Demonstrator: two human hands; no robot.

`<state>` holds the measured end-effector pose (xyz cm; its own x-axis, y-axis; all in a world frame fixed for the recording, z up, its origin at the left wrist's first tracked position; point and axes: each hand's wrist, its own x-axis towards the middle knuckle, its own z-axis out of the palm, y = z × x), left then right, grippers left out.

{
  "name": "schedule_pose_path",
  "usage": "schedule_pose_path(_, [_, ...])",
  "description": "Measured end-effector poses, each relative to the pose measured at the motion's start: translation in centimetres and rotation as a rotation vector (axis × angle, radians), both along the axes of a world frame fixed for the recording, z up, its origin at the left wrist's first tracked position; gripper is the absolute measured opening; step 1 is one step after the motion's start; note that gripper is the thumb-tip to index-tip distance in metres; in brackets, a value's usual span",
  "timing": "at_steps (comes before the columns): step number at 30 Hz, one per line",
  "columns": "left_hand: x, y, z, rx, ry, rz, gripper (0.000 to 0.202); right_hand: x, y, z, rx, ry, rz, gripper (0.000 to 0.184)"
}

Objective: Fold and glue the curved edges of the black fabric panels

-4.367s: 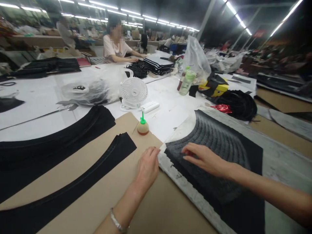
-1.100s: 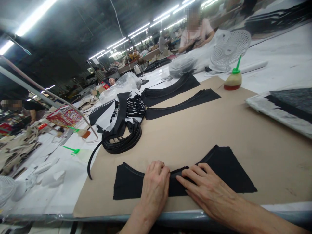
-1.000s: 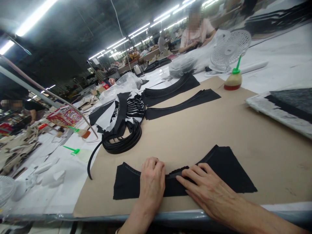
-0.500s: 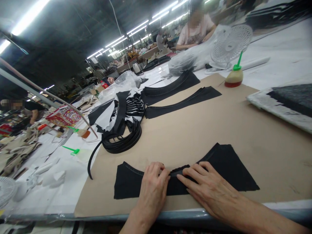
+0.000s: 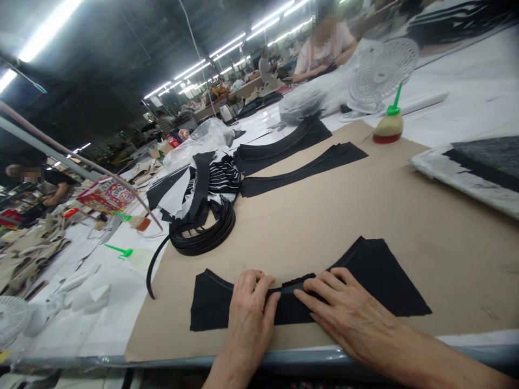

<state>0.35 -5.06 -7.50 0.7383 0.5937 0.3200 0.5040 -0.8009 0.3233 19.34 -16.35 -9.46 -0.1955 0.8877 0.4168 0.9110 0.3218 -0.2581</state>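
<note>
A black fabric piece [image 5: 381, 286] with a curved upper edge lies flat on the brown board in front of me. My left hand [image 5: 249, 308] is closed on that curved edge left of its middle, thumb and index finger pinching the fold. On the right, my right hand [image 5: 344, 308] grips the same edge with bent fingers, pressing the fabric against the board. Between the hands a short stretch of the edge stands raised as a dark flap [image 5: 298, 281]. The fingertips partly hide the fold.
Beyond lie a coil of black strip [image 5: 206, 243], striped scraps [image 5: 223, 175] and two curved black pieces [image 5: 304, 170]. A green-tipped bottle [image 5: 388, 127] stands near a white fan [image 5: 383, 70]. A pale slab [image 5: 466, 178] is at right. Co-workers sit farther off.
My left hand has slid slightly left along the curved edge, its thumb and index finger now more apart. My right hand stays in nearly the same place.
</note>
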Motion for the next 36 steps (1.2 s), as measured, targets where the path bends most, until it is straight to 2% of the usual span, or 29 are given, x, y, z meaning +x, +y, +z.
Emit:
schedule_pose_path(5, [0.4, 0.2, -0.1, 0.004, 0.063, -0.005, 0.016, -0.1, 0.0, 0.0, 0.03, -0.011, -0.008, 0.029])
schedule_pose_path(12, [0.7, 1.0, 0.4, 0.042, -0.108, 0.088, 0.019, 0.0, -0.1, -0.2, 0.02, 0.001, 0.0, 0.03])
schedule_pose_path(15, [0.1, 0.1, 0.4, 0.072, -0.135, -0.009, 0.023, 0.0, -0.1, -0.1, 0.001, 0.01, 0.003, 0.031])
schedule_pose_path(19, [-0.6, -1.0, -0.3, 0.12, -0.06, -0.115, 0.033, -0.1, -0.1, 0.0, 0.006, 0.008, 0.007, 0.034])
schedule_pose_path(27, [-1.1, -1.3, -1.4, 0.228, -0.035, -0.113, 0.038, 0.0, -0.3, 0.3, -0.015, 0.035, -0.01, 0.027])
schedule_pose_path(31, [-1.1, -1.5, -1.6, 0.28, -0.04, -0.121, 0.038, -0.4, 0.0, 0.3, 0.014, -0.02, -0.021, 0.033])
schedule_pose_path(36, [-1.2, -1.6, -1.9, 0.292, -0.089, -0.118, 0.035, -0.4, 0.2, -0.1, 0.083, -0.083, -0.035, 0.026])
